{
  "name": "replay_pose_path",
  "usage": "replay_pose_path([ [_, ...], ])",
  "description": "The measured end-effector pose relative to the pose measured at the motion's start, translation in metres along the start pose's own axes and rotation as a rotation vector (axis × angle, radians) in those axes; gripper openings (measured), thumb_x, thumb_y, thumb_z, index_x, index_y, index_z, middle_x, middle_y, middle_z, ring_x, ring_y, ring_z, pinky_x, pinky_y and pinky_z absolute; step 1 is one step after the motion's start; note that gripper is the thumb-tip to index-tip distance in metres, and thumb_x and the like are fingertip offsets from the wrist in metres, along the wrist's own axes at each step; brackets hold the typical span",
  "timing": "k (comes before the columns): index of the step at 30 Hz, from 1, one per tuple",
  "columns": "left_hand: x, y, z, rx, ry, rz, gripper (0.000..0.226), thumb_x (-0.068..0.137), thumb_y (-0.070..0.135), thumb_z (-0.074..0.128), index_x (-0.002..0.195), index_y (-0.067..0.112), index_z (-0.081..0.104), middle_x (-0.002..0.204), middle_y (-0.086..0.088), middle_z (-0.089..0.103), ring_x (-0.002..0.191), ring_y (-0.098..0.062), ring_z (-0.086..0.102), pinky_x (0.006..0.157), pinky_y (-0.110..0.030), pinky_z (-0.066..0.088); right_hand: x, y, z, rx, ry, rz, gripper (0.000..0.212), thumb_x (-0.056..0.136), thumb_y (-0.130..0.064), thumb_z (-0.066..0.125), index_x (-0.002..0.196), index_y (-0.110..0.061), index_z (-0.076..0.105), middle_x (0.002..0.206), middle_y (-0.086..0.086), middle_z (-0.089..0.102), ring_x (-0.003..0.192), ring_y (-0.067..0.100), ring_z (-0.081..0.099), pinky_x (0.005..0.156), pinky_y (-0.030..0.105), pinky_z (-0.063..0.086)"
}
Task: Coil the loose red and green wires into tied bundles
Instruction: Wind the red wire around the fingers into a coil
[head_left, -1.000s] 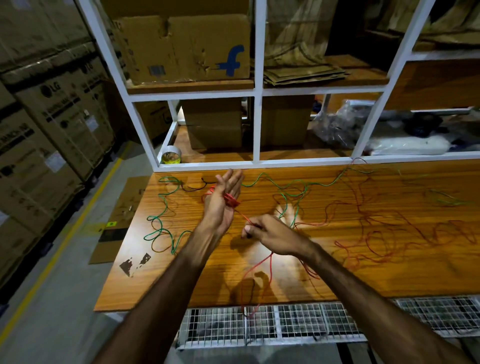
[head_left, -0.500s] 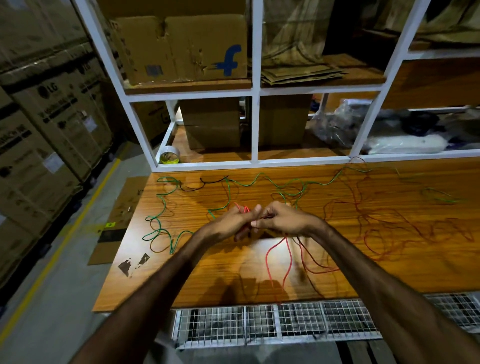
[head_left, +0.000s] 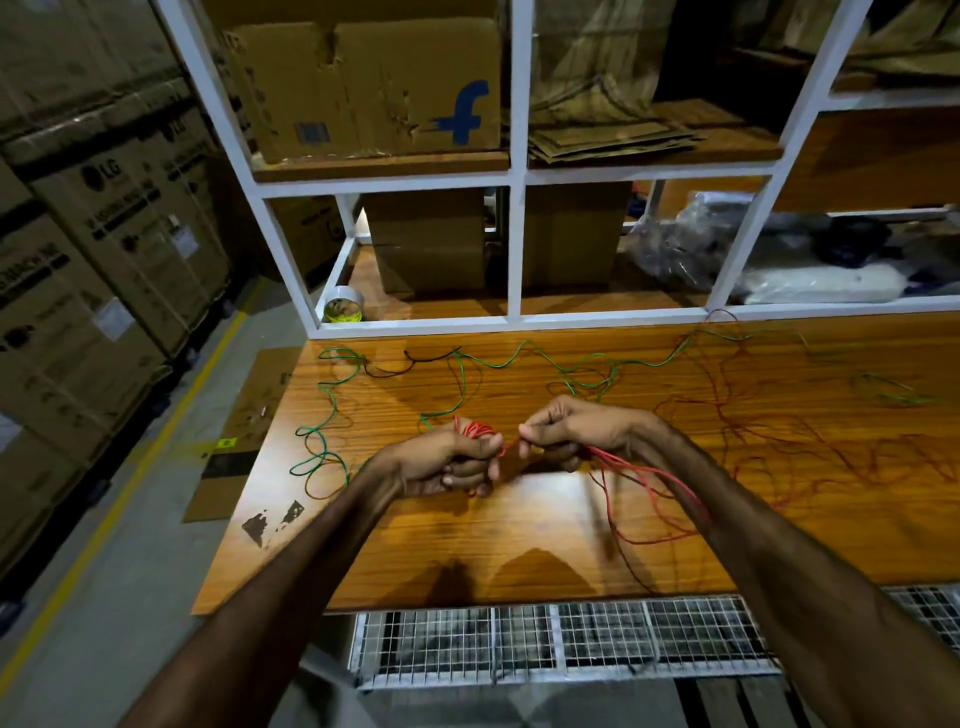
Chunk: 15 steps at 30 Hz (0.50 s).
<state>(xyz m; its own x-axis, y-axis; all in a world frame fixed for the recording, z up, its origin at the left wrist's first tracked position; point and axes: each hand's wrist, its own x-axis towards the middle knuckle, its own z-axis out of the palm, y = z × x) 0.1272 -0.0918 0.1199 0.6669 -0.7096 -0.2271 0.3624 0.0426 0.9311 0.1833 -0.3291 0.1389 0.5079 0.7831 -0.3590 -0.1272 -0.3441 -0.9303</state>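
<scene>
Over the wooden table (head_left: 519, 561), my left hand (head_left: 441, 460) is closed around a small coil of red wire (head_left: 475, 430) that pokes out above the fingers. A short taut stretch of the same wire runs to my right hand (head_left: 571, 431), which pinches it. From the right hand the red wire (head_left: 649, 475) trails down and right in loose loops toward the table's front edge. More red wire (head_left: 810, 441) lies tangled on the right. A long green wire (head_left: 519, 358) snakes along the back of the table and loops down on the left.
A white shelf frame (head_left: 514, 249) with cardboard boxes stands right behind the table. A tape roll (head_left: 343, 309) sits on its lowest shelf at left. A short black wire (head_left: 415, 361) lies near the back edge. Stacked cartons line the left aisle. A wire mesh rack (head_left: 545, 639) runs below the table's front.
My left hand dropped from raised with fingers spread and closed around the red coil. My right hand rose to meet it, then drew slightly right, pulling the red wire along.
</scene>
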Motion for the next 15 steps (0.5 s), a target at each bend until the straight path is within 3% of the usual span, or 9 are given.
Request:
replay_pose_path([
  [4,0.0,-0.008,0.0,-0.088,0.067,0.05,0.039,0.087,0.033,0.079,0.072,0.001,0.063,0.037,0.003,0.032,0.031,-0.008,0.03,0.06,-0.03,0.045,0.008,0.008,-0.002,-0.353,0.15,-0.08,0.028,0.103,-0.032,0.062,0.08,-0.021,0.072,0.061,-0.001,0.052,0.054,0.009,0.044,0.057,0.031,0.034],
  [7,0.0,-0.014,-0.005,-0.128,0.139,0.053,0.04,0.086,0.031,0.081,0.068,0.003,0.06,0.036,0.002,0.032,0.029,-0.009,0.029,0.06,-0.03,0.045,0.006,0.006,-0.003,-0.578,0.234,-0.137,0.027,0.1,-0.04,0.063,0.078,-0.026,0.071,0.069,-0.012,0.062,0.065,0.006,0.054,0.065,0.032,0.041],
  [8,0.0,-0.015,-0.005,-0.13,0.165,0.057,0.04,0.086,0.029,0.081,0.066,0.003,0.058,0.036,0.002,0.032,0.029,-0.009,0.028,0.06,-0.029,0.044,0.005,0.004,-0.004,-0.67,0.267,-0.122,0.026,0.101,-0.04,0.062,0.079,-0.028,0.069,0.074,-0.014,0.064,0.072,0.005,0.056,0.074,0.034,0.045],
  [9,0.001,-0.015,-0.005,-0.125,0.198,0.06,0.04,0.087,0.026,0.08,0.063,0.003,0.057,0.035,0.001,0.032,0.029,-0.009,0.027,0.059,-0.029,0.044,0.005,0.003,-0.002,-0.774,0.313,-0.09,0.023,0.102,-0.042,0.06,0.083,-0.031,0.065,0.082,-0.017,0.063,0.084,0.005,0.057,0.088,0.039,0.044],
  [11,0.005,-0.016,-0.002,-0.099,0.27,0.074,0.04,0.089,0.019,0.075,0.059,0.005,0.054,0.034,0.0,0.031,0.028,-0.009,0.025,0.057,-0.029,0.042,0.007,-0.002,0.005,-0.999,0.412,-0.008,0.015,0.104,-0.044,0.056,0.092,-0.035,0.061,0.101,-0.014,0.061,0.107,0.01,0.053,0.108,0.051,0.027],
  [13,0.011,-0.019,0.004,-0.088,0.33,0.091,0.039,0.089,0.015,0.073,0.057,0.006,0.052,0.033,0.0,0.032,0.027,-0.01,0.025,0.057,-0.03,0.041,0.015,-0.004,0.017,-1.203,0.424,0.056,0.01,0.102,-0.037,0.058,0.104,-0.033,0.067,0.118,-0.006,0.06,0.122,0.017,0.05,0.109,0.055,0.022],
  [15,0.018,-0.022,0.01,-0.104,0.37,0.11,0.039,0.092,0.013,0.07,0.057,0.007,0.052,0.034,0.001,0.033,0.027,-0.01,0.025,0.058,-0.031,0.04,0.022,0.0,0.031,-1.288,0.444,0.035,0.011,0.097,-0.03,0.064,0.107,-0.033,0.068,0.12,-0.003,0.06,0.125,0.022,0.052,0.106,0.055,0.023],
])
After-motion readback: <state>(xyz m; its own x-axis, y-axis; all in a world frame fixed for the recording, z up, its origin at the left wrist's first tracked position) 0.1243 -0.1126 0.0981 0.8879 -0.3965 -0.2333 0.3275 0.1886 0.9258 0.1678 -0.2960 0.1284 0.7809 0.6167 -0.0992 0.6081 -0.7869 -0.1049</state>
